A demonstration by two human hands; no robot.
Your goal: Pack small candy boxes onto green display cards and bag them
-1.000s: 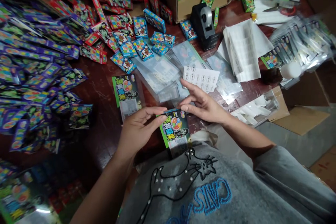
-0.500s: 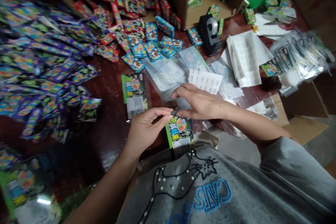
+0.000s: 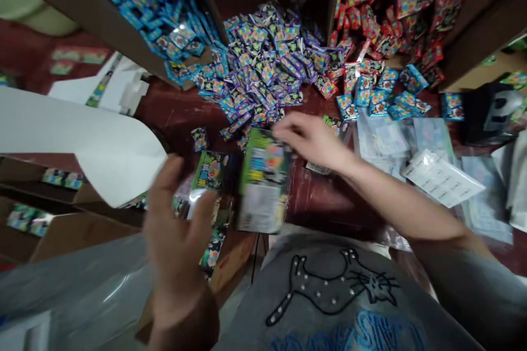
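My right hand (image 3: pixel 310 140) pinches the top edge of a flat printed plastic bag (image 3: pixel 263 181), green along one side with a pale label low on it. The bag hangs slightly blurred in front of my body. My left hand (image 3: pixel 177 241) is raised at the left, thumb and fingers apart with nothing in them. Behind it a similar printed bag (image 3: pixel 212 170) lies at the table's near edge. Another printed bag (image 3: pixel 332 126) is on the table, partly covered by my right forearm.
Purple candy packets (image 3: pixel 267 66) are heaped at the back middle. Cardboard boxes hold blue packets (image 3: pixel 164 16) and red packets (image 3: pixel 395 5). A sticker sheet (image 3: pixel 442 178) lies on clear bags at the right, near a black tape dispenser (image 3: pixel 489 115). White paper (image 3: pixel 111 137) curls at the left.
The view has swung left. My hands have parted; my right hand has carried the printed bag leftward, and my left hand has let go and opened.
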